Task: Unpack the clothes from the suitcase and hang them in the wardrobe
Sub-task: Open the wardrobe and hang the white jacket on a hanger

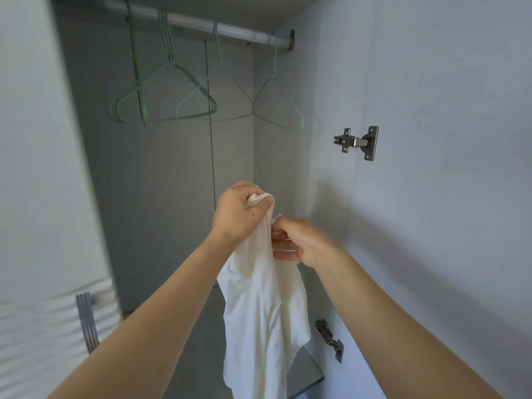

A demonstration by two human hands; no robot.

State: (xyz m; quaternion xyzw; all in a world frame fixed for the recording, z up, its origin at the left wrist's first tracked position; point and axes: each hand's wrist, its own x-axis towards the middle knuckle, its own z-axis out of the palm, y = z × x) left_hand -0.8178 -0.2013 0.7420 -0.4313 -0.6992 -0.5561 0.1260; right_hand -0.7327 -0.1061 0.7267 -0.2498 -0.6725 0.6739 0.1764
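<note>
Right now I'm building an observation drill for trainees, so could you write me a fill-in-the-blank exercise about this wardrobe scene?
1. The left hand and the right hand both grip a limp cloth garment coloured ____.
2. The thin wire hangers on the white metal rail are pale ____.
3. In the picture, the silver metal hinge sits to the ____ of both hands.
Missing words: white; green; right.

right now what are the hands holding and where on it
Both hold one white garment by its bunched top edge: the left hand grips the uppermost fold, the right hand pinches the cloth just below. The rest hangs free.
</note>
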